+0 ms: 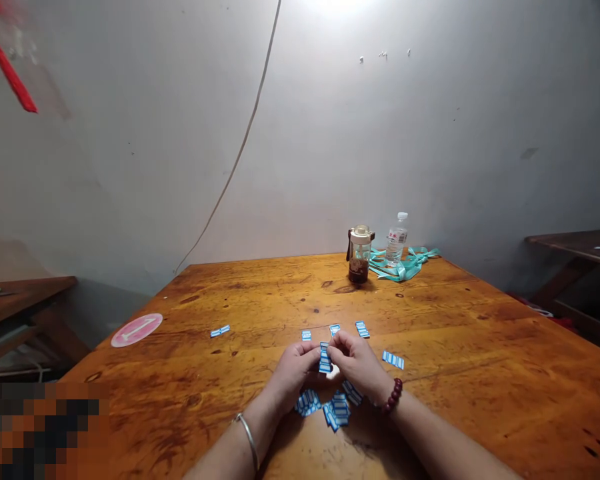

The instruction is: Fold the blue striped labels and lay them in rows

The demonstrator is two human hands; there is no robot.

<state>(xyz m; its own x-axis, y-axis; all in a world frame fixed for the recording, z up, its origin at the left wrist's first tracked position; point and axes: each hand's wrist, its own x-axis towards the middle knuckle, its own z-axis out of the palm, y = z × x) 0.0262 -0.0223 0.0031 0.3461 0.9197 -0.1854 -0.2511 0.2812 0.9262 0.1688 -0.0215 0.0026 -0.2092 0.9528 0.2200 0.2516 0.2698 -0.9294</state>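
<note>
Between my two hands, above the wooden table [260,300], is a blue-and-white striped strip [325,360]. My left hand [295,373] pinches it from the left side. The fingertips of my right hand [357,363] close on its upper right edge. Below my hands lies a loose pile of similar strips [337,410], with another cluster [308,403] beside it on the left. Small blue-and-white pieces [307,335] lie just beyond my hands, one partly behind my right fingers. More strips rest to the right [393,360] and farther left [220,331].
A lidded jar with dark contents [359,257] stands at the back. Right of it are a clear water bottle [396,240] and turquoise ribbon [407,268]. A pink oval sticker [137,331] marks the table's left edge. Other tables stand at both sides.
</note>
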